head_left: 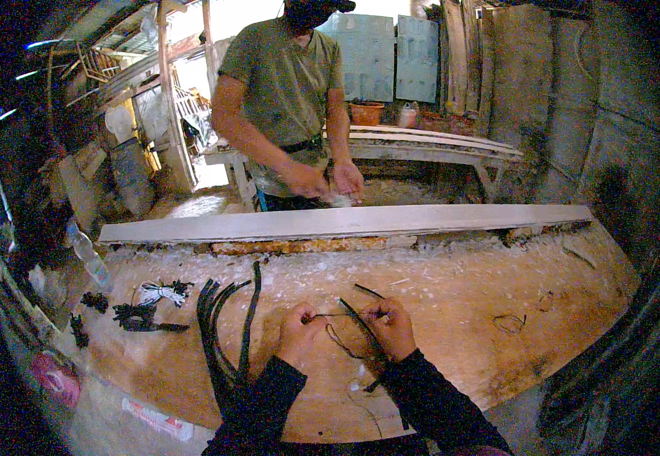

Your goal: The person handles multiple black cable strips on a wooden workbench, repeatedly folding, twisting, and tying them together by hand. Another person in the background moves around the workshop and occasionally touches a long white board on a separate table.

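Black cable (360,323) stretches between left hand (299,334) and right hand (392,328).

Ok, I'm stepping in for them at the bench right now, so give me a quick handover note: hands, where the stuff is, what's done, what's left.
Left hand: pinching one end of a thin black wire.
Right hand: gripping the wire together with a black strip.
Things: a bundle of black strips lies left of the hands on the workbench; a white cord coil and small black clips sit further left.
Done: cannot tell.
Left: the bundle lies untouched.
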`<state>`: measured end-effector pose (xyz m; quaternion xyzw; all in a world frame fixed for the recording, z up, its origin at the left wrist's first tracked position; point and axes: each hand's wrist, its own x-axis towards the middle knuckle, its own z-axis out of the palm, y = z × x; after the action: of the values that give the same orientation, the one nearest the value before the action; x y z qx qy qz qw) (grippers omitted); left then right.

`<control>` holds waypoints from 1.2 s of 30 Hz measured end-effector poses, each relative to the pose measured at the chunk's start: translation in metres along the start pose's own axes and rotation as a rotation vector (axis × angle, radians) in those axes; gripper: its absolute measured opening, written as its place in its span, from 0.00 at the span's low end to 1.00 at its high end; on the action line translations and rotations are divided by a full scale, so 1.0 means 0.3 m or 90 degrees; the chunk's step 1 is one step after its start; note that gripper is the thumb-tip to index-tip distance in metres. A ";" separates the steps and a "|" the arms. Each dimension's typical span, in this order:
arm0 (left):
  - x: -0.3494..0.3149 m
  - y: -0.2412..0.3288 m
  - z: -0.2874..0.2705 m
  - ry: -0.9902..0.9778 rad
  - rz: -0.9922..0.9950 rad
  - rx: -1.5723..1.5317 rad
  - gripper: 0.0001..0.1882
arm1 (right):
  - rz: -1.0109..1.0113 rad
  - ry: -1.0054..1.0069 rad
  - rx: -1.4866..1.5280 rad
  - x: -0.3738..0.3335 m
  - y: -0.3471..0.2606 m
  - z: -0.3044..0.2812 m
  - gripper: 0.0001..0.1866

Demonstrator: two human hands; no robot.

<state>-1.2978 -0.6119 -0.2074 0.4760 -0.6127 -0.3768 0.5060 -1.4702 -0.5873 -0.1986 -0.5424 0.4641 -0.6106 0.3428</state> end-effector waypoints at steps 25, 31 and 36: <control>0.062 -0.162 0.008 0.217 -0.021 -0.104 0.10 | -0.120 -0.563 -0.008 -0.054 -0.031 0.046 0.16; 0.060 -0.158 0.021 0.175 -0.002 -0.092 0.08 | -0.119 -0.542 -0.069 -0.058 -0.043 0.041 0.13; 0.064 -0.182 0.025 0.144 0.018 -0.028 0.04 | -0.164 -0.475 -0.117 -0.064 -0.029 0.041 0.10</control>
<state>-1.2946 -0.6448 -0.2555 0.4953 -0.5500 -0.3269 0.5876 -1.4540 -0.5692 -0.1973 -0.8091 0.2886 -0.3656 0.3583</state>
